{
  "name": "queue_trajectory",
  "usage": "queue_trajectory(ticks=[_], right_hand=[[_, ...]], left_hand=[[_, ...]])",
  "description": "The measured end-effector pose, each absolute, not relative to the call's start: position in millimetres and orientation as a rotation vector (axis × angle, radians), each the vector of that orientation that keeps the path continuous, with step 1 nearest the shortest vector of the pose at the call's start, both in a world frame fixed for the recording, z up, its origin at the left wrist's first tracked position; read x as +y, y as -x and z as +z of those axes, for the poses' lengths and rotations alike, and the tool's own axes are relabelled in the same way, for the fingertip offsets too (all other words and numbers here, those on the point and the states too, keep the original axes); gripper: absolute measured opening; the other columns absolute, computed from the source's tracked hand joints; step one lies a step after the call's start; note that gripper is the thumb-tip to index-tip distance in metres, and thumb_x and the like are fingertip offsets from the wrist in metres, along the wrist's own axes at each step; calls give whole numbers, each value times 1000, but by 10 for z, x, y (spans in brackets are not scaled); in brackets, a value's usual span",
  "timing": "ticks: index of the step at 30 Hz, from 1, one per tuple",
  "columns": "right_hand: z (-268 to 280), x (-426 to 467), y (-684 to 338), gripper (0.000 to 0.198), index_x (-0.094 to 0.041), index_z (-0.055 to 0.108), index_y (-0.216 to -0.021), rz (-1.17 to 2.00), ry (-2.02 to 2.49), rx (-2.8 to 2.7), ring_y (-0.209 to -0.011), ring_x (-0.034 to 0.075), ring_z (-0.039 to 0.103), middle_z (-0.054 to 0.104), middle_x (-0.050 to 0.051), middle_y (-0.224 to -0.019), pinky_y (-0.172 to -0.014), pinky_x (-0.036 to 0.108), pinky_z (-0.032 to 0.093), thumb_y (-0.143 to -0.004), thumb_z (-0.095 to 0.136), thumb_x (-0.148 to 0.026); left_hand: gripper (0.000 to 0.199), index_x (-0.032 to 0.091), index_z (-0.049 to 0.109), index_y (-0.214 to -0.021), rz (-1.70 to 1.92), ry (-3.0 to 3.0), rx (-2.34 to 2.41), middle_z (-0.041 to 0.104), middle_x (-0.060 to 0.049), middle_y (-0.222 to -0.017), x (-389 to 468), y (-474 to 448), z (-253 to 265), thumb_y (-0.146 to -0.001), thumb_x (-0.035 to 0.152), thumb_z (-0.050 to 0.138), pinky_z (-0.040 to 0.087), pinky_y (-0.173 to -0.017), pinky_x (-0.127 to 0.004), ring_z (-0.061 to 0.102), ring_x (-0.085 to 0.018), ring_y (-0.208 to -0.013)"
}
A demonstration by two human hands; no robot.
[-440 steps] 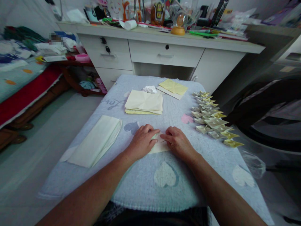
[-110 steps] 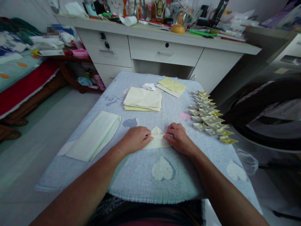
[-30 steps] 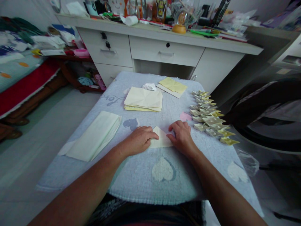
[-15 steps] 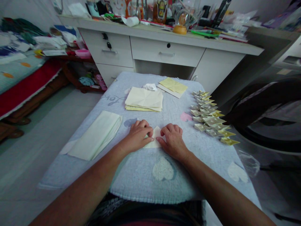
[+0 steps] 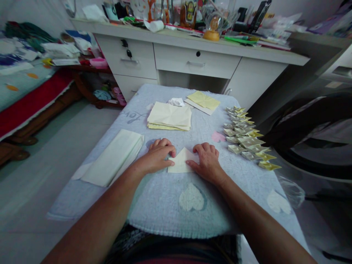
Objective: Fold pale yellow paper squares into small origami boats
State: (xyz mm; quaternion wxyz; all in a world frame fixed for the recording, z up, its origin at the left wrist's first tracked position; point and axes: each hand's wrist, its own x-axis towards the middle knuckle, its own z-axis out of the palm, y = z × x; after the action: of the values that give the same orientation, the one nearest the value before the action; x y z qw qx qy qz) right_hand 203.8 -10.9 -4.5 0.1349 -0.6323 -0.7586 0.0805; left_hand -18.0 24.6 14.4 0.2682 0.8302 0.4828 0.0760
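Note:
A small cream sheet of paper (image 5: 181, 163), folded to a point at its far side, lies flat on the cloth-covered table. My left hand (image 5: 161, 156) holds its left edge, thumb and curled fingers at the side. On the other side, my right hand (image 5: 206, 161) has its thumb on the paper and its fingers bent round the right edge, hiding that corner. Beyond the hands sits a stack of creased cream and yellow sheets (image 5: 169, 115). Left of my left hand lies a folded bundle of pale paper (image 5: 114, 157).
Rows of small folded paper boats (image 5: 246, 137) stand along the table's right side. Farther back are a crumpled white paper (image 5: 176, 102) and a yellow sheet (image 5: 203, 99) over a white one. A cluttered white desk (image 5: 196, 60) stands behind the table.
My hands have moved apart, the left one leftward and the right one slightly rightward. More of the folded paper shows between them.

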Motion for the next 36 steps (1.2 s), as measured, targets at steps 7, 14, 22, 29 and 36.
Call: queue_trajectory(ticks=[7, 14, 22, 29, 36], right_hand=[[5, -87, -2341, 44, -28, 57, -117, 351, 1908, -2153, -104, 31, 47, 52, 10, -114, -86, 43, 35, -76, 70, -38], [55, -71, -2492, 44, -29, 56, -121, 442, 1903, -2181, -107, 30, 46, 52, 10, -116, -90, 45, 34, -79, 66, -29], [98, -92, -2446, 16, -21, 62, -96, 518, 1680, -2179, -101, 25, 46, 54, 8, -103, -89, 40, 35, -84, 53, -22], [-7, -91, -2302, 31, -20, 62, -98, 395, 1711, -2231, -101, 27, 45, 54, 9, -106, -87, 42, 34, -78, 68, -42], [43, -90, -2243, 15, -19, 59, -88, 475, 1640, -2194, -100, 24, 46, 56, 6, -101, -86, 38, 35, -78, 67, -26]], left_hand=[[22, 26, 62, -95, 173, -2230, 1256, 50, -2, -113, 276, 239, 142, -72, 24, 63, 32, -97, -39, 41, -25, -114], [28, 28, 61, -100, 155, -2223, 1228, 50, -2, -117, 296, 266, 154, -72, 24, 61, 32, -99, -39, 41, -25, -116], [34, 27, 62, -102, 178, -2237, 1259, 51, -3, -116, 274, 243, 164, -68, 23, 61, 34, -96, -42, 42, -27, -114], [32, 24, 63, -95, 347, -2269, 1341, 52, -4, -108, 228, 125, 53, -68, 39, 72, 34, -97, -42, 44, -27, -108], [26, 20, 59, -87, 455, -2215, 1286, 57, -3, -98, 214, 33, 85, -68, 30, 73, 39, -90, -38, 51, -24, -98]])
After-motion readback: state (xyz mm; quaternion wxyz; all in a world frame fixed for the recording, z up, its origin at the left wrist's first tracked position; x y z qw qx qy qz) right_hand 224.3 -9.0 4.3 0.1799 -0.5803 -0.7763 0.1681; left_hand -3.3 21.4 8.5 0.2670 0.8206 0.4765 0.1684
